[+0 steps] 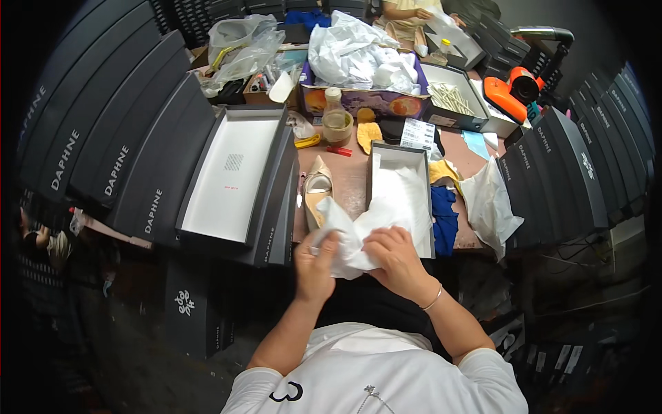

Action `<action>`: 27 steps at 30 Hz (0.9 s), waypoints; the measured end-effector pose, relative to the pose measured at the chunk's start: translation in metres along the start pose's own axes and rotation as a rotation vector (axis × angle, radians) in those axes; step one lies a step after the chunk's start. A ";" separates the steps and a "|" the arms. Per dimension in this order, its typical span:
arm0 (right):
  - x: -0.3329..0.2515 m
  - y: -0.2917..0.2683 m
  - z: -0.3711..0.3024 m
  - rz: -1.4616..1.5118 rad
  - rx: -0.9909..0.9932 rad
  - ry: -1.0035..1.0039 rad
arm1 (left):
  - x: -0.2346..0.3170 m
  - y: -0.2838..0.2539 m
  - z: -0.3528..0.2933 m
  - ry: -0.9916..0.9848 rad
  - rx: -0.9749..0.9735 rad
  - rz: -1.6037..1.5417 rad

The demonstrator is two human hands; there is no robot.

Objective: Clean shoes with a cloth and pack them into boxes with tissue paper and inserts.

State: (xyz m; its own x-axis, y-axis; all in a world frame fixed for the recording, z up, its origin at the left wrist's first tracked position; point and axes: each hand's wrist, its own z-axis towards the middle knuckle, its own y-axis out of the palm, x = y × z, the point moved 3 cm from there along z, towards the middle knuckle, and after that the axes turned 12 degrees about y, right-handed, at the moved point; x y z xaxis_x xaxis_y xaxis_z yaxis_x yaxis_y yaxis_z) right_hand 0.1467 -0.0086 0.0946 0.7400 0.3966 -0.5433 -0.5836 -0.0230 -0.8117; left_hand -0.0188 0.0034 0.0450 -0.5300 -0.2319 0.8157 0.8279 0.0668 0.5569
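White tissue paper [343, 238] is bunched between my two hands, above the table's front edge. My left hand [316, 265] is closed on its left side, the thumb pressed on top. My right hand [398, 262] grips the other side with bent fingers; whether something is wrapped inside is hidden. Just beyond, an open dark shoebox [429, 200] lined with white paper [396, 186] stands under and behind my right hand. A beige pointed shoe [318, 183] lies left of that box, its near end partly covered by the tissue.
An open, white-lined shoebox lid or box [234, 172] and stacked dark shoeboxes [162, 165] stand left; more boxes [552, 176] stand right. Behind are a glue jar [337, 124], a purple carton [362, 102] of white paper and an orange tool [507, 100]. A person's hand [416, 14] shows far off.
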 end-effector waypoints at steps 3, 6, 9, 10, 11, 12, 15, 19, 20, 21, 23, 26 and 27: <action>0.019 -0.004 -0.014 0.295 -0.263 0.004 | 0.021 -0.012 0.033 -0.130 -0.001 -0.089; 0.035 -0.018 -0.017 0.800 -0.328 0.538 | 0.029 0.011 0.054 -0.185 -0.001 -0.321; 0.043 -0.014 0.002 1.312 -0.024 0.737 | 0.025 0.037 0.052 -0.018 -0.156 -0.343; 0.046 -0.013 0.009 1.509 0.069 0.773 | 0.027 0.047 0.040 0.146 -0.210 -0.129; 0.055 -0.010 0.011 1.551 0.109 0.770 | 0.021 0.045 0.029 0.228 -0.326 0.057; 0.056 -0.011 0.015 1.557 0.119 0.778 | 0.018 0.035 0.015 0.359 -0.523 0.270; 0.058 -0.003 0.025 1.603 0.101 0.805 | 0.014 0.016 -0.020 0.707 -0.813 0.862; 0.057 0.021 0.030 1.631 -0.056 0.825 | 0.020 0.017 -0.029 0.740 -0.575 1.063; 0.053 0.026 0.032 1.620 -0.102 0.830 | 0.025 0.024 -0.028 0.746 -0.662 1.126; 0.046 0.030 0.035 1.599 -0.109 0.826 | 0.029 0.031 -0.026 0.749 -0.750 1.187; 0.042 0.034 0.040 1.473 -0.160 0.832 | 0.033 0.034 -0.016 0.767 -0.812 1.097; 0.030 0.031 0.038 1.113 -0.433 0.770 | 0.037 -0.015 -0.018 0.324 -0.360 0.721; 0.032 0.029 0.034 0.822 -0.611 0.692 | 0.032 -0.041 -0.022 0.143 -0.167 0.521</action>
State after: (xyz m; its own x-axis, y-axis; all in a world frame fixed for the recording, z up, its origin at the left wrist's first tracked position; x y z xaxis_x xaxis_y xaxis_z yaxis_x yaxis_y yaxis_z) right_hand 0.1423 0.0349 0.0609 0.3565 -0.5024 -0.7877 -0.8444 -0.5341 -0.0415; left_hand -0.0652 -0.0284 0.0448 -0.0227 -0.3396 0.9403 0.9974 0.0564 0.0444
